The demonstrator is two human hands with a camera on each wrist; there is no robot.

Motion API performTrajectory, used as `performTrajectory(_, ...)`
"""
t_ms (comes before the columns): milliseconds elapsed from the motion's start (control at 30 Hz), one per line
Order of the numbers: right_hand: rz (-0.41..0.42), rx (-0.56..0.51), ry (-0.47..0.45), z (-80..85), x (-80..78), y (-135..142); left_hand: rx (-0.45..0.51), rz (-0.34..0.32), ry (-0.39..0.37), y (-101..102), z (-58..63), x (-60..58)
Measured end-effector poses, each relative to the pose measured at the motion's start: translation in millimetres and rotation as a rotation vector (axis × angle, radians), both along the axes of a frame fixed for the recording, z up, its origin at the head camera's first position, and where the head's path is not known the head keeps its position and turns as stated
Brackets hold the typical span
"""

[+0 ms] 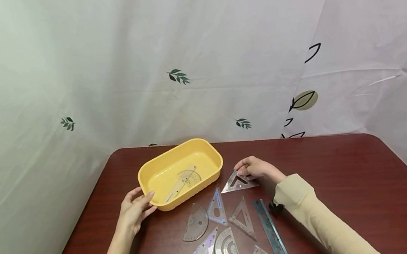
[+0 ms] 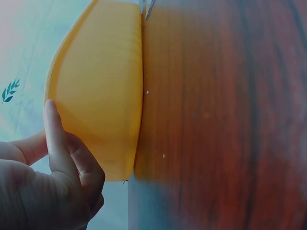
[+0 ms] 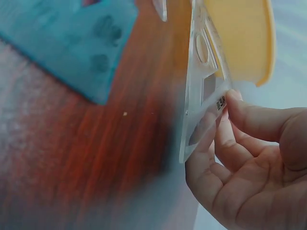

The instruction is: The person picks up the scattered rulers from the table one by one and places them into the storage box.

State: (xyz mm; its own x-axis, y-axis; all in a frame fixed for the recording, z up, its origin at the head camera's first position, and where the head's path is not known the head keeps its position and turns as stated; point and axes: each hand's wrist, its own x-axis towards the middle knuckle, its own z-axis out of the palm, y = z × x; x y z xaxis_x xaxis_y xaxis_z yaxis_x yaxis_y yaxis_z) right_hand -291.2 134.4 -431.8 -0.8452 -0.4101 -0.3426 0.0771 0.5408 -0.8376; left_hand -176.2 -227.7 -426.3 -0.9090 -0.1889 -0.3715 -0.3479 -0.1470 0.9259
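Observation:
A yellow plastic basin (image 1: 183, 202) stands toward the back left of the table, with a clear ruler (image 1: 175, 190) and a small clear protractor (image 1: 190, 176) lying inside. My left hand (image 1: 134, 211) grips its near left corner, thumb over the rim and fingers against the outer wall. Right of the basin, my right hand (image 1: 252, 167) pinches a clear set square (image 1: 232, 185) along its edge between thumb and fingers. In the right wrist view that set square (image 3: 192, 110) is seen nearly edge-on, raised at a tilt, with the basin (image 3: 244, 38) behind it.
In front of the basin lie two larger protractors (image 1: 196, 222), several more set squares (image 1: 220, 212), some bluish-purple, and a teal ruler (image 1: 272, 233). The dark red wooden table (image 1: 354, 183) meets a white patterned cloth (image 1: 123, 90) at its back edge.

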Motion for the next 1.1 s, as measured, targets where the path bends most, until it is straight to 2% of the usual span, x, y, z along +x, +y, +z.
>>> performTrajectory(433,0.016,-0.057,-0.025,22.3,-7.2,5.7,-0.005,-0.011,-0.001,-1.0,0.3,-0.4)
performTrajectory(567,-0.008,-0.063,-0.039,30.0,-10.2,2.9,-0.003,-0.009,-0.004,-1.3,0.2,-0.4)
performTrajectory(733,-0.017,-0.075,-0.037,40.5,-11.1,-6.3,-0.004,-0.012,-0.006,-1.2,-0.2,-0.3)
performTrajectory(1100,0.055,-0.157,-0.028,62.7,-14.8,-39.7,-0.005,-0.016,-0.006,-1.0,-0.1,-2.3)
